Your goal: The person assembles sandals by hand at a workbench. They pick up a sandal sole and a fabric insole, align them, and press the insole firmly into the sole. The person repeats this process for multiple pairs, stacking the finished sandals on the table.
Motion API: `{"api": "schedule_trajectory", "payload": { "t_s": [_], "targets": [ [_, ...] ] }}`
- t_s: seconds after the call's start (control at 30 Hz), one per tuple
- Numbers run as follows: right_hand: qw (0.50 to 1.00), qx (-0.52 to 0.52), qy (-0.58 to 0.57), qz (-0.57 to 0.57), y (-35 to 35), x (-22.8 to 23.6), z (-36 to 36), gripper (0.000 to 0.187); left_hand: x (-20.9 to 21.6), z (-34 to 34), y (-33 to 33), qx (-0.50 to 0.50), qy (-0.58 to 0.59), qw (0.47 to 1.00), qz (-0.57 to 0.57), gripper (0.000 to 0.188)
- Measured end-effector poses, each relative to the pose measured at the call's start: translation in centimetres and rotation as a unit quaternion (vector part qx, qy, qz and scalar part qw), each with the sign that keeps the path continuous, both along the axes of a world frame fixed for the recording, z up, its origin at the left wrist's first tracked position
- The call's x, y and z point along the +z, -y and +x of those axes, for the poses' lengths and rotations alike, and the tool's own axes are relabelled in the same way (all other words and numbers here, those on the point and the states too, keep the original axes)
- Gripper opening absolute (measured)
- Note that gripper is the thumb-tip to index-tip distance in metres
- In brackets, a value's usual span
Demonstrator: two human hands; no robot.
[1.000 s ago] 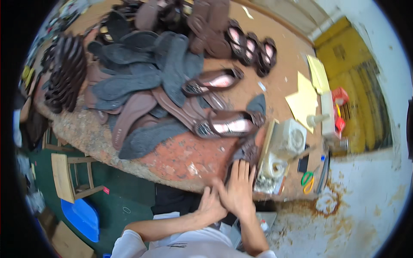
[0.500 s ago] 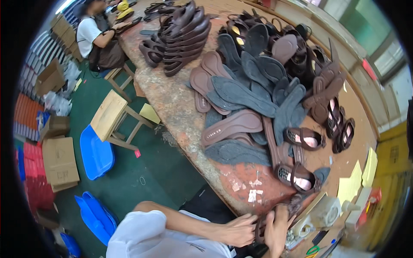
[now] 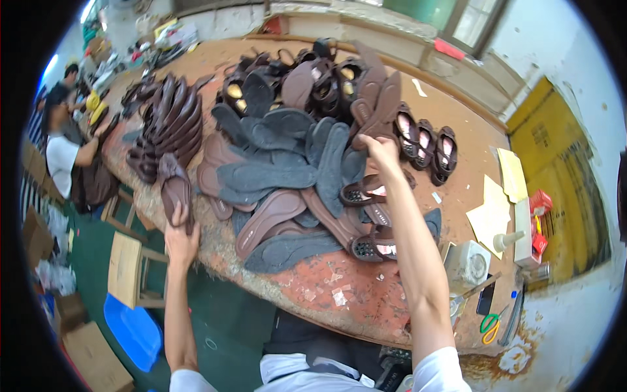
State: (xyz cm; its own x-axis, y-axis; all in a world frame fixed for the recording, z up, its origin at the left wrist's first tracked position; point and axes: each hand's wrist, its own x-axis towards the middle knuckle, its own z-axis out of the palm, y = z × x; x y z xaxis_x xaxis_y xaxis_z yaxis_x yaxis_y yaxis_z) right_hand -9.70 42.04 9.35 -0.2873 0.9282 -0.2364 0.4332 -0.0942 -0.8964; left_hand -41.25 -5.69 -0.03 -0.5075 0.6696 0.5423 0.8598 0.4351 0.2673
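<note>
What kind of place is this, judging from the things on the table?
Most likely a small shoe or sandal workshop. The worn reddish worktable carries a heap of flat grey insoles, stacked brown rubber soles and half-finished brown sandals. Green-handled scissors lie near its edge.

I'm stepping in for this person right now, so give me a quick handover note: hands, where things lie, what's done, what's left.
Left hand: gripping a brown sole at the table's near edge, beside the stacked brown soles.
Right hand: stretched out, closed on a brown sole atop the central heap of grey insoles.
Done: finished sandals stand in a row at right.
Left: the heap looks unsorted.
</note>
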Motion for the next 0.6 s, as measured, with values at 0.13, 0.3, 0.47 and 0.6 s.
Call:
{"api": "schedule_trajectory", "payload": {
  "t_s": [0.13,0.3,0.47,0.6],
  "targets": [
    [0.965,-0.228,0.06,0.114,-6.5,-6.0,-0.7,0.083,0.3,4.5,-1.1,-0.021,0.108,0.978,-0.178,0.059],
    [0.963,-0.112,-0.031,0.242,0.4,-1.3,-0.1,0.04,8.6,16.1,1.3,0.049,0.075,0.993,-0.075,0.052],
    [0.934,-0.096,0.002,0.345,1.1,0.0,5.0,0.033,9.8,25.3,-11.6,-0.32,0.176,0.926,0.095,0.047],
    [0.944,-0.076,-0.1,0.306,0.3,3.9,7.7,0.038,8.3,27.2,-25.7,-0.383,0.208,0.886,0.157,0.036]
  ]
}}
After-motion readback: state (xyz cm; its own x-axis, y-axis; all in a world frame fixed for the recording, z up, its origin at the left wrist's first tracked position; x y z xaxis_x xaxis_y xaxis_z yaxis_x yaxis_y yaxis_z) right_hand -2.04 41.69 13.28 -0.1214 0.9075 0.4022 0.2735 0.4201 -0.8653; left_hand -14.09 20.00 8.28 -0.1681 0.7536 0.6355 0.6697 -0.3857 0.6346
